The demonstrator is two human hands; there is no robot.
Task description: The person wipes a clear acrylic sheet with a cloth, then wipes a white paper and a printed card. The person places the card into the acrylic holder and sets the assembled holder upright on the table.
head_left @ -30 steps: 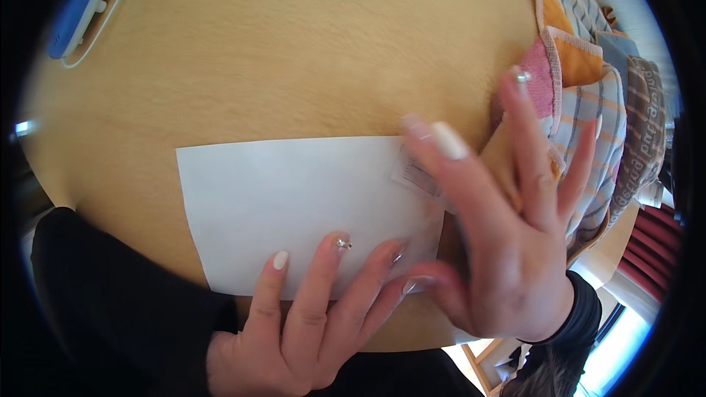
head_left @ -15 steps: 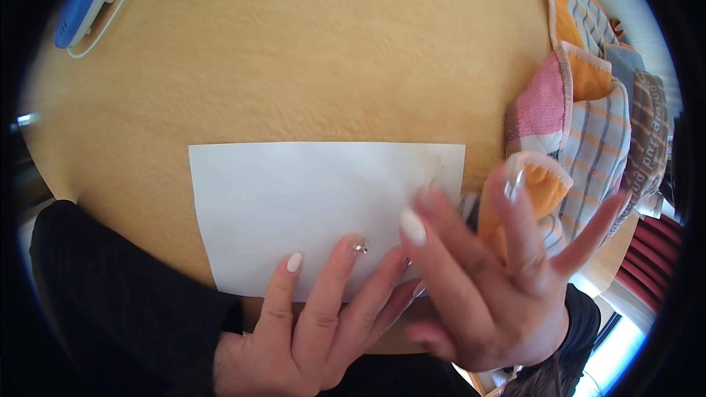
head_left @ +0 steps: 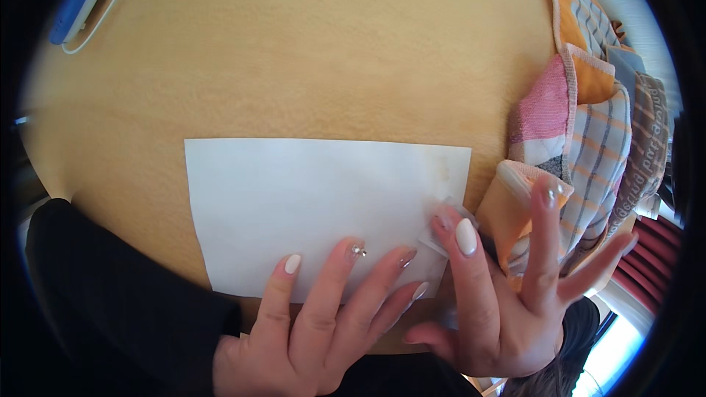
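A white sheet of paper (head_left: pixel 316 191) lies on the wooden table, with a faint brownish stain near its upper right corner. My left hand (head_left: pixel 312 331) rests on its lower edge, fingers stretched out and apart. At the right edge of the sheet is my right hand (head_left: pixel 507 301), its fingers spread. Two of its fingertips touch a small translucent, whitish piece (head_left: pixel 432 239) that overlaps the paper; its kind I cannot make out, and the fingers partly hide it.
Checked cloths (head_left: pixel 599 140) in orange, pink and grey are heaped along the table's right side. A blue and white device (head_left: pixel 82 4) with a white cord lies at the far left of the table (head_left: pixel 331 51). Dark red fabric (head_left: pixel 647 261) hangs beyond the right edge.
My right hand has shifted slightly right and down, and the translucent piece now shows under its fingertips. The left hand stays almost in place on the paper.
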